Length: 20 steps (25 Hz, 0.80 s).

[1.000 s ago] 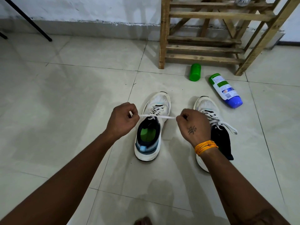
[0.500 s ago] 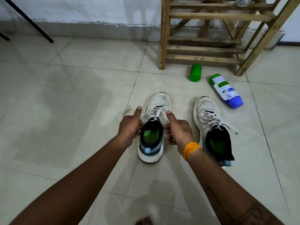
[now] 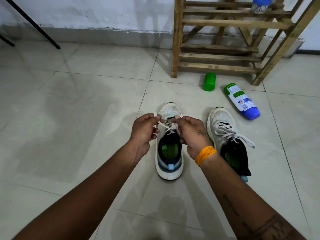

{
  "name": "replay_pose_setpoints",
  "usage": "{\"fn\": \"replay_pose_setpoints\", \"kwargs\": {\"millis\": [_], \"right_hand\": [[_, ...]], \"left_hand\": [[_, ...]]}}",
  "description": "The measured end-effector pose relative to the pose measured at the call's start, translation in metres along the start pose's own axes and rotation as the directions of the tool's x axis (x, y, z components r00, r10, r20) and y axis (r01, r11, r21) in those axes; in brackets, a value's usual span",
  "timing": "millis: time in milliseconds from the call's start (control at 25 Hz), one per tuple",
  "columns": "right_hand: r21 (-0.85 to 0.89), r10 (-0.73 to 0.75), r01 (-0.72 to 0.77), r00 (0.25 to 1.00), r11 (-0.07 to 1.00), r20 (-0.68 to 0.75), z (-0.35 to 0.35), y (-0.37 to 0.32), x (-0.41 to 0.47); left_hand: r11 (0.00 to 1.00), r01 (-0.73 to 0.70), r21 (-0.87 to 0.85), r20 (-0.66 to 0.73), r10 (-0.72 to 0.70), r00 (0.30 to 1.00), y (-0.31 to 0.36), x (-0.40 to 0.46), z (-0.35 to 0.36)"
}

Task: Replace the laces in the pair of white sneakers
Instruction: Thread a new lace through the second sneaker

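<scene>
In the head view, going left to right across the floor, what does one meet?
Black rod → left hand → left sneaker → right hand → green cap → right sneaker → blue-bottomed bottle.

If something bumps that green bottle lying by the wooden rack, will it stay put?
Probably not. The green bottle is round and lies on its side on smooth tile floor, so it would likely roll. It looks like small plastic, probably light.
</scene>
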State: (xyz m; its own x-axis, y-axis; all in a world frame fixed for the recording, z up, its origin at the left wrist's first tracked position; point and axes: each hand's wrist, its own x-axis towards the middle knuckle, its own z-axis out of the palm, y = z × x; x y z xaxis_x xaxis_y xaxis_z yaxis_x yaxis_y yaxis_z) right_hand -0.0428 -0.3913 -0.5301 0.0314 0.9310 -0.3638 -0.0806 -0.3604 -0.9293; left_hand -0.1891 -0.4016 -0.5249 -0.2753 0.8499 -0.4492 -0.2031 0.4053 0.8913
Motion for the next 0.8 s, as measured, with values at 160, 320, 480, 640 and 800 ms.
{"fn": "replay_pose_setpoints", "kwargs": {"millis": [160, 320, 480, 640, 800], "right_hand": [[-0.088, -0.130, 0.134, 0.990, 0.987, 0.044, -0.006, -0.024, -0.002], [-0.214, -0.263, 0.275, 0.961, 0.937, 0.084, -0.006, -0.063, -0.013], [-0.344, -0.392, 0.397, 0.916, 0.851, 0.086, -0.008, -0.101, -0.017], [-0.294, -0.470, 0.474, 0.878, 0.830, 0.091, -0.003, -0.139, -0.030], [-0.241, -0.457, 0.462, 0.886, 0.853, 0.083, -0.005, -0.161, -0.037]], "left_hand": [[0.994, -0.062, -0.090, 0.108, 0.071, 0.992, 0.026, -0.005, -0.002], [0.990, -0.144, 0.008, 0.123, 0.141, 0.982, 0.050, -0.016, 0.006], [0.974, -0.223, 0.048, 0.160, 0.213, 0.964, 0.083, -0.025, 0.010], [0.936, -0.335, 0.108, 0.210, 0.308, 0.928, 0.121, -0.036, 0.017], [0.908, -0.397, 0.132, 0.237, 0.360, 0.902, 0.151, -0.044, 0.023]]}}
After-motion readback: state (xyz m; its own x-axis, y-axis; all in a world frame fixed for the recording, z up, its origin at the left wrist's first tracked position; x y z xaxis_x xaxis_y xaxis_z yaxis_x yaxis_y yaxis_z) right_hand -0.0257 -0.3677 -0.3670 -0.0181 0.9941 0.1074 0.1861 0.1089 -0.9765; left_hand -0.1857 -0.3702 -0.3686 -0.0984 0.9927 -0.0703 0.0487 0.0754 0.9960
